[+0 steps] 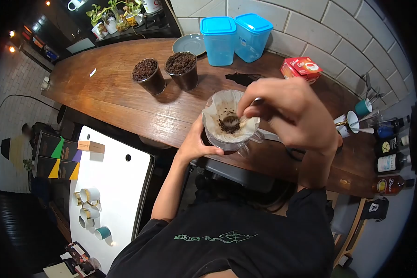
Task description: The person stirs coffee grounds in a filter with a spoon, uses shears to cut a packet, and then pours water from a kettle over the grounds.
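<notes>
My left hand curls around the near left side of a clear coffee dripper at the wooden counter's front edge. A white paper filter lines the dripper, with dark wet-looking coffee grounds at its bottom. My right hand is closed above the filter's right side, gripping a spoon whose handle end shows between the fingers. The spoon's bowl is blurred among the grounds. Two glasses heaped with dark crumbly matter stand farther back on the left.
Two blue lidded containers, a grey plate and a red box sit along the back of the wooden counter. Cups with utensils and several bottles line the right. A white table with several mugs stands left.
</notes>
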{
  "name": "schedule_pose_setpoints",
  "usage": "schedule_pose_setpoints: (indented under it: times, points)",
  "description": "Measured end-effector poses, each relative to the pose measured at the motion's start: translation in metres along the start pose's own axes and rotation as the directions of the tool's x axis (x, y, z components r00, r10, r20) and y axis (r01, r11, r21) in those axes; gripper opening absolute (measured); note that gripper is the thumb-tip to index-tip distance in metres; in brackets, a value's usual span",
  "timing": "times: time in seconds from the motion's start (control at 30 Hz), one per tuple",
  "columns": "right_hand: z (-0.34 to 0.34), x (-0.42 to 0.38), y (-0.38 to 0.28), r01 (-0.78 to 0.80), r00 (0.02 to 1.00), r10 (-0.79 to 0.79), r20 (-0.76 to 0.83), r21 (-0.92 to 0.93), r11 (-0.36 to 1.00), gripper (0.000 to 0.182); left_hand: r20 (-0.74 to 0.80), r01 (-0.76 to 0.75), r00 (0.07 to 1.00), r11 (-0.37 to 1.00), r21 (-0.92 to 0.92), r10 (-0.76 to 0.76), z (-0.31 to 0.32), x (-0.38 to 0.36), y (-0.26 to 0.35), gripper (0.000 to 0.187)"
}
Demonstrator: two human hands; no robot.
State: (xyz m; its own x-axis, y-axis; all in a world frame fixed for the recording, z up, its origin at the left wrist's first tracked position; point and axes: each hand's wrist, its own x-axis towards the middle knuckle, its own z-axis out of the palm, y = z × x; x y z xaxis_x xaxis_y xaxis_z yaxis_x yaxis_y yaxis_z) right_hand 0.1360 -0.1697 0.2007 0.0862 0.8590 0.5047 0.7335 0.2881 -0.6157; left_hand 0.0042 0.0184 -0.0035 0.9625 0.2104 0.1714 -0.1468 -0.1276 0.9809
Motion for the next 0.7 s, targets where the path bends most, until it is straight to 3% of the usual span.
schedule_pose_setpoints:
  times: [0.1, 0.17, 0.2, 0.27, 0.33, 0.47, 0.57, 0.63, 0.7]
  points:
    - [0.005, 0.003, 0.006, 0.01, 0.995, 0.002, 0.103, -0.11, 0.994, 0.017, -0.012, -0.004, 1.0, 1.0, 0.005, 0.004, 0.0, 0.0, -0.002, 0.133]
    - [0.007, 0.005, 0.006, 0.038, 0.995, -0.02, 0.099, -0.185, 0.982, 0.007, -0.019, -0.002, 1.0, 1.0, -0.006, 0.002, 0.0, 0.0, -0.005, 0.134]
    - [0.008, 0.005, 0.005, 0.037, 0.999, -0.033, 0.022, -0.204, 0.978, 0.005, -0.016, 0.003, 1.0, 1.0, 0.017, -0.003, -0.001, 0.0, -0.007, 0.135]
    - [0.007, 0.006, 0.001, 0.039, 0.997, -0.052, -0.051, -0.228, 0.973, 0.005, -0.016, 0.002, 1.0, 0.999, 0.038, -0.001, -0.002, 0.0, -0.006, 0.135]
    - [0.006, 0.005, -0.002, -0.038, 0.997, 0.053, 0.052, -0.256, 0.966, 0.015, 0.002, 0.008, 1.0, 1.0, 0.0, -0.008, 0.0, 0.0, -0.005, 0.134]
    - [0.01, 0.004, 0.005, 0.016, 1.0, -0.016, 0.004, -0.259, 0.966, 0.016, -0.017, 0.017, 1.0, 1.0, 0.023, -0.016, 0.0, -0.001, -0.004, 0.132]
    - [0.007, 0.003, -0.004, -0.021, 1.0, 0.017, -0.021, -0.254, 0.967, 0.017, -0.029, -0.022, 0.999, 0.997, 0.078, 0.024, 0.002, 0.0, -0.002, 0.13]
    - [0.011, 0.001, 0.001, 0.019, 0.993, -0.051, -0.105, -0.282, 0.959, 0.012, -0.006, -0.018, 1.0, 0.999, 0.05, 0.018, 0.001, 0.002, -0.002, 0.128]
    - [0.012, 0.001, 0.006, 0.034, 0.998, -0.049, -0.041, -0.299, 0.954, 0.012, -0.003, -0.038, 0.999, 0.997, 0.062, 0.038, -0.001, 0.002, -0.007, 0.127]
